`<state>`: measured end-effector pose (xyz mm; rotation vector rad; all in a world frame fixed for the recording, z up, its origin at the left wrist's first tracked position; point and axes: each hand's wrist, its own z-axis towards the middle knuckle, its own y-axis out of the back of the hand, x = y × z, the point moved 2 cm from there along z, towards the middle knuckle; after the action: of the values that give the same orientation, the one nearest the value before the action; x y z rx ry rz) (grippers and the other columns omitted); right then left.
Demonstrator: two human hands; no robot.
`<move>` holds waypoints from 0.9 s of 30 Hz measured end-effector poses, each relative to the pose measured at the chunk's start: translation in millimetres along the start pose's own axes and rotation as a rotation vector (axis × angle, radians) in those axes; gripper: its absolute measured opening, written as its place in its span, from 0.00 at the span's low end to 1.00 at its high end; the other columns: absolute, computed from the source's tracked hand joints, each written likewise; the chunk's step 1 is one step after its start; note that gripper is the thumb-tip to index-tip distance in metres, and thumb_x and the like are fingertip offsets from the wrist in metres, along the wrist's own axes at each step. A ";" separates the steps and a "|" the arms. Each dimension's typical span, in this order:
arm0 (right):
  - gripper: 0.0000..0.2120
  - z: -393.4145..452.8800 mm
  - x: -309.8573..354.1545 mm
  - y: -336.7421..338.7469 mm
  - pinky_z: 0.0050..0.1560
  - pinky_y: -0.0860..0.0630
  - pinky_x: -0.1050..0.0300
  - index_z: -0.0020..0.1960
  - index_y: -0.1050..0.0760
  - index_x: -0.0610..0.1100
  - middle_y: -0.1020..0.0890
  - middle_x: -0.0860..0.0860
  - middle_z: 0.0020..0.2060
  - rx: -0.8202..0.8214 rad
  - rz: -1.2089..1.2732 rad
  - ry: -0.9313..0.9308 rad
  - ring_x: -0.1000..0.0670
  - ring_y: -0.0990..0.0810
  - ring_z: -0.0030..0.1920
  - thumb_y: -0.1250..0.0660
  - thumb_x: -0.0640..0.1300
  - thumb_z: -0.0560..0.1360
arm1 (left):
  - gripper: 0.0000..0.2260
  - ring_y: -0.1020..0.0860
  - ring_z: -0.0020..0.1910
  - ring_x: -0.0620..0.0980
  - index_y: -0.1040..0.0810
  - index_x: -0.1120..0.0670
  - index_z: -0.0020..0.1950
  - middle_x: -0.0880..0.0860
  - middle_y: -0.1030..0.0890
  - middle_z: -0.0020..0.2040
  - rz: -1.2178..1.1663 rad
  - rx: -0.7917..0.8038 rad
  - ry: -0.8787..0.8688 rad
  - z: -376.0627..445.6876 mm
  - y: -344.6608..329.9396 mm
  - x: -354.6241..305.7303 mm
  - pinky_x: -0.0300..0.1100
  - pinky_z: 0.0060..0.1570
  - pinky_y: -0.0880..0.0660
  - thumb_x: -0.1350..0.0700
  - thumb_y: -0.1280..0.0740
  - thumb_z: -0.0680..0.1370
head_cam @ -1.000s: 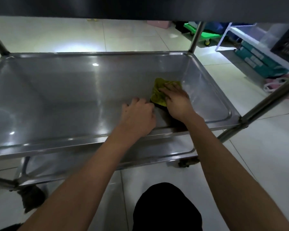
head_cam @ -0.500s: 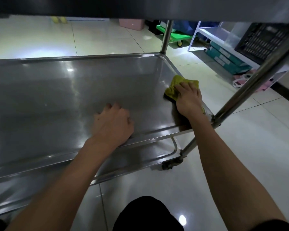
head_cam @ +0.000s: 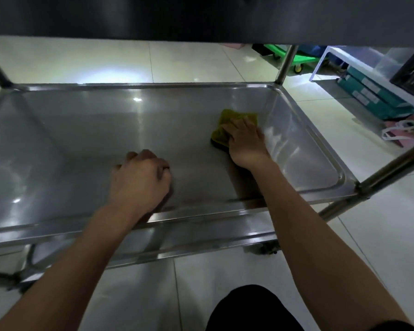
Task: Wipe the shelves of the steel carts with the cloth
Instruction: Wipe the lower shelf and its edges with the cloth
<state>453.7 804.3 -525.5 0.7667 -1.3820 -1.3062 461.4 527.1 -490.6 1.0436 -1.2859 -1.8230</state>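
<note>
Cloth (head_cam: 221, 130) first: the yellow-green rag lies on the middle shelf (head_cam: 93, 144) of the steel cart (head_cam: 359, 185), toward the shelf's right end and closer to its far edge than to the near rim. Your right hand (head_cam: 245, 144) lies flat on top of it, fingers extended and pressed down on the fabric, with the cloth's left and far edges sticking out from under your fingers. The raised right wall of the shelf stands just beside that hand.

Your left hand (head_cam: 140, 180) rests knuckles-down on the shelf surface near the middle of the near rim, fingers curled into a loose fist with nothing in them. It sits well apart from the cloth.

Both your forearms reach in over the near rim. A dark upper shelf (head_cam: 201, 17) spans the top of the view, and a lower shelf (head_cam: 201, 240) shows beneath the near rim. Past the cart's right end, on the tiled floor (head_cam: 189, 60), stand a green wheeled dolly (head_cam: 304, 59) and teal boxes (head_cam: 373, 94) under a white rack (head_cam: 368, 56). Your dark-clad knee (head_cam: 253, 309) shows at the bottom.
</note>
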 end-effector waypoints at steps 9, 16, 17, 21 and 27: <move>0.21 16.7 171.3 -51.4 0.77 0.57 0.45 0.72 0.32 0.60 0.39 0.56 0.77 0.115 0.133 0.363 0.48 0.51 0.79 0.45 0.46 0.81 | 0.12 0.24 0.53 0.55 0.15 0.46 0.50 0.49 0.21 0.53 0.007 0.023 -0.063 -10.8 -3.6 22.4 0.48 0.48 0.28 0.45 0.37 0.76; 0.18 24.6 148.3 -38.1 0.76 0.46 0.48 0.71 0.29 0.57 0.35 0.54 0.76 0.120 0.172 0.406 0.48 0.45 0.78 0.46 0.48 0.84 | 0.15 0.27 0.60 0.55 0.19 0.43 0.60 0.48 0.23 0.61 0.019 0.089 -0.068 -11.9 2.3 19.9 0.50 0.54 0.29 0.46 0.40 0.77; 0.18 24.6 141.2 -35.8 0.76 0.46 0.48 0.71 0.29 0.57 0.35 0.54 0.76 0.112 0.172 0.393 0.48 0.45 0.78 0.45 0.48 0.84 | 0.15 0.27 0.60 0.55 0.19 0.44 0.60 0.49 0.23 0.61 0.036 0.097 -0.065 -12.1 2.1 17.7 0.51 0.54 0.29 0.46 0.40 0.77; 0.18 25.7 99.8 -22.0 0.77 0.46 0.46 0.72 0.30 0.56 0.36 0.54 0.77 0.089 0.161 0.310 0.47 0.45 0.78 0.44 0.47 0.84 | 0.16 0.27 0.59 0.58 0.19 0.49 0.58 0.52 0.23 0.58 0.087 0.091 -0.002 -5.8 2.0 3.3 0.54 0.55 0.27 0.45 0.40 0.77; 0.19 26.5 16.3 1.6 0.76 0.44 0.47 0.72 0.29 0.51 0.35 0.51 0.76 0.024 0.146 0.176 0.45 0.42 0.78 0.43 0.43 0.83 | 0.18 0.27 0.60 0.55 0.21 0.48 0.60 0.51 0.23 0.59 0.055 0.078 -0.114 9.4 -14.5 -68.4 0.53 0.55 0.26 0.44 0.40 0.76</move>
<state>424.8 797.2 -516.4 0.7633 -1.2890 -1.0848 483.5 594.0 -486.9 0.9466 -1.4499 -1.8259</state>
